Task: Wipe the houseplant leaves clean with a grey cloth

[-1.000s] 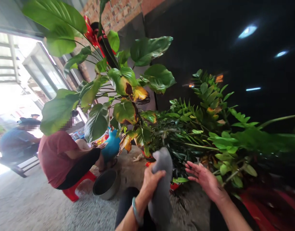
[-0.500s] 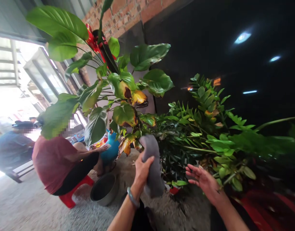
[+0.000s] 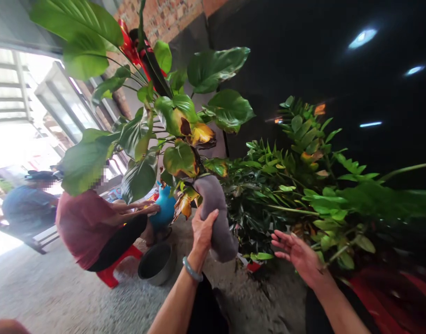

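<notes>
My left hand (image 3: 203, 232), with a pale bangle on its wrist, grips a soft grey plush piece (image 3: 217, 222) around its middle. The piece is long, rounded and slightly bent, and its upper end reaches the yellowed lower leaves of a big potted plant. What it belongs to does not show. To the right, my right hand (image 3: 298, 257) hangs palm inward with its fingers apart and loosely bent. A small dark spot shows by its fingertips; I cannot tell what it is. Dense green foliage (image 3: 268, 204) lies just behind both hands.
A large-leaved plant (image 3: 180, 160) with a red ribbon (image 3: 129, 44) rises ahead. On the left, a person in a pink shirt (image 3: 82, 227) sits on a red stool (image 3: 108, 273), touching a blue toy (image 3: 164, 208). A dark basin (image 3: 157, 264) stands on the concrete floor.
The grey plush piece has tilted, its upper end moving up and left and its lower end rising. My right hand keeps nearly the same pose. The view has shifted slightly.
</notes>
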Demonstrator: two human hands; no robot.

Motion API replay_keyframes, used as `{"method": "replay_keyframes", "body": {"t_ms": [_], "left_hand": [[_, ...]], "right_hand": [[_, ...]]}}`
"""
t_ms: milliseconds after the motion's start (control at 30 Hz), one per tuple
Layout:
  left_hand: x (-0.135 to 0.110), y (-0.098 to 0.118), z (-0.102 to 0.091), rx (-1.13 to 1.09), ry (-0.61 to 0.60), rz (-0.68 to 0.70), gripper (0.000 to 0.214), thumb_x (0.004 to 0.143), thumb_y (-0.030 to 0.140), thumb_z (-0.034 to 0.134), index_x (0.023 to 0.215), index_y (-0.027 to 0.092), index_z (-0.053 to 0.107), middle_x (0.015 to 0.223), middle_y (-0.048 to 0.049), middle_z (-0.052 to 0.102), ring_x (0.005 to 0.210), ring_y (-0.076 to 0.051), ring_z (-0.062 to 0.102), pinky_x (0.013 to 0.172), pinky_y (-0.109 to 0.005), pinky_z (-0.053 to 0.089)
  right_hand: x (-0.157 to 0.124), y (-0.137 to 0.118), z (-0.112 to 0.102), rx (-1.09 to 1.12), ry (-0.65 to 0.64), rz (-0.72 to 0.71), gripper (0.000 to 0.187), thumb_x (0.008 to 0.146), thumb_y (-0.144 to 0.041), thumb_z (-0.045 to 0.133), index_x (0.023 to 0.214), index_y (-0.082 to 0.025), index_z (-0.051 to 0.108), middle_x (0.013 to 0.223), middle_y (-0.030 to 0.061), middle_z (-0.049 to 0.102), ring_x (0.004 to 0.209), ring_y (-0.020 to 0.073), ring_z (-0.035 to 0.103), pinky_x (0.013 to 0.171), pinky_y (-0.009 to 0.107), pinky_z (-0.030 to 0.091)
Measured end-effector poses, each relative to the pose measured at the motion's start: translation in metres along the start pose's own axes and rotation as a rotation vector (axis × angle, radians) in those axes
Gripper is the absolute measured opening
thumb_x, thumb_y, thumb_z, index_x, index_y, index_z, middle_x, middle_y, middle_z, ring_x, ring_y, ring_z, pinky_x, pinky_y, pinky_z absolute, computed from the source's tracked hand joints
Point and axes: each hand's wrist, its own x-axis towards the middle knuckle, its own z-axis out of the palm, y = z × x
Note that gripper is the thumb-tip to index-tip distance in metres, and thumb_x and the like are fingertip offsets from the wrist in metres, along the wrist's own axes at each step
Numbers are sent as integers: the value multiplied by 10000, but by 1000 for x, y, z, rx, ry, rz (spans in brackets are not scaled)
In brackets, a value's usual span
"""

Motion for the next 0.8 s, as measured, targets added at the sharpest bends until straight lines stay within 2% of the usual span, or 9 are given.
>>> {"method": "replay_keyframes", "body": {"t_ms": [67, 167, 267, 333, 433, 533, 633, 733, 800], "left_hand": [[-17, -23, 2, 50, -95, -169, 365, 463, 344, 791, 765, 164, 691, 598, 4, 665, 523, -147, 562, 508, -256, 451], [-56, -53, -13, 77, -257, -368, 240, 454, 280, 759, 645, 166, 669, 497, 23, 609, 461, -137, 520, 456, -246, 413], [-72, -50, -31, 26, -261, -358, 218, 468, 259, 760, 639, 159, 668, 493, 34, 599, 446, -123, 507, 445, -231, 404], [-60, -30, -35, -2, -152, -232, 267, 459, 280, 789, 666, 156, 673, 509, 39, 604, 450, -119, 508, 445, -226, 412], [-21, 3, -25, -58, 21, -8, 363, 487, 329, 819, 780, 160, 689, 624, 23, 670, 527, -130, 571, 516, -236, 481], [4, 7, -8, -79, 38, 53, 458, 500, 345, 826, 899, 161, 699, 752, -9, 722, 615, -150, 629, 595, -254, 520], [-9, -24, -3, 45, -71, -141, 399, 462, 315, 816, 809, 151, 705, 641, -6, 693, 556, -151, 601, 543, -252, 490], [-45, -59, -17, 99, -260, -396, 291, 471, 298, 786, 709, 159, 690, 539, 4, 645, 490, -158, 568, 486, -259, 452], [-63, -68, -30, 77, -322, -465, 257, 476, 276, 770, 691, 159, 690, 527, 7, 635, 479, -153, 557, 473, -251, 433]], "right_hand": [[-1, 1, 1, -11, -2, -3, 428, 656, -586, 718, 893, -241, 804, 1086, 165, 773, 1082, 395, 666, 855, 530, 499], [-2, 0, -2, -31, -13, 40, 442, 599, -596, 745, 860, -244, 809, 1044, 155, 784, 1047, 393, 679, 851, 528, 503], [-2, -3, -8, -11, 16, 37, 436, 599, -597, 742, 842, -243, 812, 1009, 151, 791, 1009, 380, 692, 835, 516, 512], [-1, -4, -10, 13, 13, 31, 421, 613, -584, 746, 848, -241, 813, 1016, 152, 790, 1010, 374, 692, 833, 509, 516], [1, -2, -9, 19, -34, 45, 410, 631, -562, 752, 873, -236, 812, 1045, 159, 783, 1032, 377, 687, 845, 513, 514], [0, 1, -3, 10, -8, 18, 405, 651, -557, 732, 880, -232, 809, 1041, 164, 783, 1015, 376, 693, 821, 508, 513], [-1, 0, 0, 3, 27, 18, 396, 624, -563, 735, 851, -247, 812, 1018, 141, 792, 987, 363, 702, 786, 482, 523], [-1, -2, -5, -16, -20, 60, 391, 616, -561, 747, 855, -259, 814, 1039, 125, 792, 1025, 361, 695, 806, 479, 528], [0, -3, -9, -27, -52, 73, 393, 634, -557, 746, 875, -253, 812, 1064, 130, 786, 1060, 362, 684, 833, 485, 524]]}}
